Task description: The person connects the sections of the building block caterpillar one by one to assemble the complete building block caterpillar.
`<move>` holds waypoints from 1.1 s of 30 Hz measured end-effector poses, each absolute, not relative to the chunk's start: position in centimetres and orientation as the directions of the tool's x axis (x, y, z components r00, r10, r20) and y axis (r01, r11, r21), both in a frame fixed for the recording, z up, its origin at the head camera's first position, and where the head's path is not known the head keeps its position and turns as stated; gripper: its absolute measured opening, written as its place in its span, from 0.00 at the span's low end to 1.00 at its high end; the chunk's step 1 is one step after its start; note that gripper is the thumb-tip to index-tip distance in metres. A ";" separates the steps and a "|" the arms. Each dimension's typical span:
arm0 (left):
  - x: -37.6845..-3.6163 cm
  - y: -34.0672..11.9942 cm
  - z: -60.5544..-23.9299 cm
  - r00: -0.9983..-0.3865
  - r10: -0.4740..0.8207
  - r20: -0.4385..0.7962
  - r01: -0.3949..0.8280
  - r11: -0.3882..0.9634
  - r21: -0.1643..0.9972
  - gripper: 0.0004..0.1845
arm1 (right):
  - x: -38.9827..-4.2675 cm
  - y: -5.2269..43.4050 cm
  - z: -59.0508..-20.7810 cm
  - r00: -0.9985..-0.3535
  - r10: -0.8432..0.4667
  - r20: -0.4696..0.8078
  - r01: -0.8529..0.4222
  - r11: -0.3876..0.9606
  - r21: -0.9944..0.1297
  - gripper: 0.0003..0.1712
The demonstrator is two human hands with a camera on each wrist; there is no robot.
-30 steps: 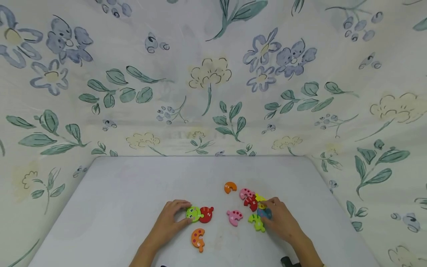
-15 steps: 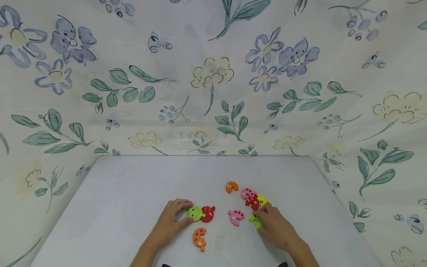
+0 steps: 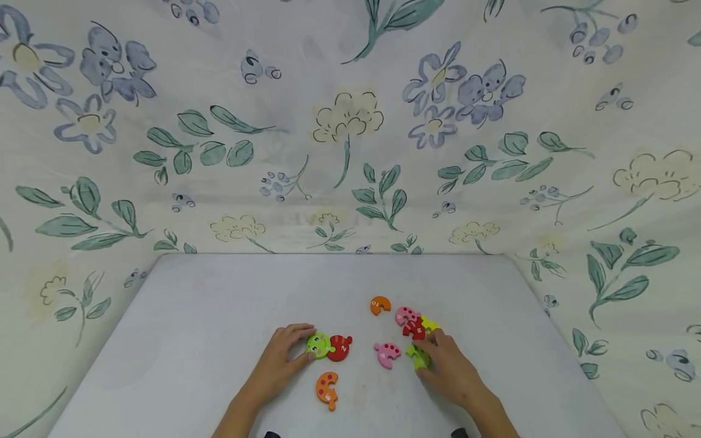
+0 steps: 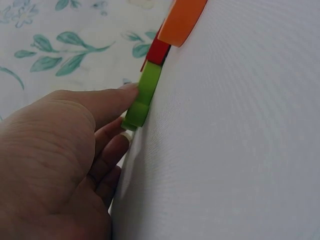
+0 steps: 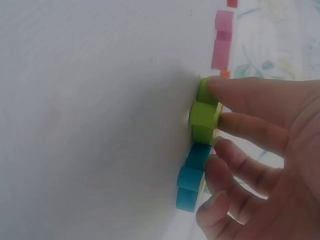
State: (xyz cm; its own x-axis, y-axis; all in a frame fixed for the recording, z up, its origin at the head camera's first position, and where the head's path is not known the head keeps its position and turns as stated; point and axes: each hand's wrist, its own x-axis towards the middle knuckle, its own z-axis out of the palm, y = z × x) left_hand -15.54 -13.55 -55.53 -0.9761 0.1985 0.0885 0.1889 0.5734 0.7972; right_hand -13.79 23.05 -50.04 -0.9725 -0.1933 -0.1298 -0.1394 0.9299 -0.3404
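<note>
Puzzle pieces are spread low in the middle of the head view, all lying flat on a white table [image 3: 208, 304]. No box or tray holds them; they just sit on the bare top. Left hand [image 3: 276, 365] pinches the green face piece [image 3: 318, 345] between thumb and fingers, and that piece is joined to a red piece [image 3: 340, 348] on its right. An orange piece [image 3: 327, 389] lies just below those two, apart from them. Right hand [image 3: 450, 370] has its fingers laid straight on top of a lime green piece [image 3: 417, 356], pressing it down; the right wrist view shows a blue piece [image 5: 192, 182] next to it under the same fingers. Just above sit a dark red piece [image 3: 413, 330], a pink piece [image 3: 404, 315] and a yellow piece [image 3: 431, 324], bunched together. Another pink one [image 3: 386, 353] lies between the hands, and a small orange one [image 3: 380, 305] sits further up. Flowered cloth [image 3: 350, 134] with blue blooms and green leaves hangs behind and around the table.
</note>
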 end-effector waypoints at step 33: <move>-15.4 -13.4 -55.6 -0.979 0.183 0.094 0.185 0.584 0.790 0.22 | -18.1 24.0 -50.8 -0.970 -0.241 -0.043 -0.192 0.855 -0.481 0.26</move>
State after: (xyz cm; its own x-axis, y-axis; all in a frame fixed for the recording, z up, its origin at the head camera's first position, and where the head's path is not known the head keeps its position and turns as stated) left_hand -15.41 -13.45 -55.65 -0.9786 0.1832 0.0936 0.1850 0.5845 0.7900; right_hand -18.11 24.04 -50.83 -0.9695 -0.2414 -0.0425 -0.1918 0.8552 -0.4814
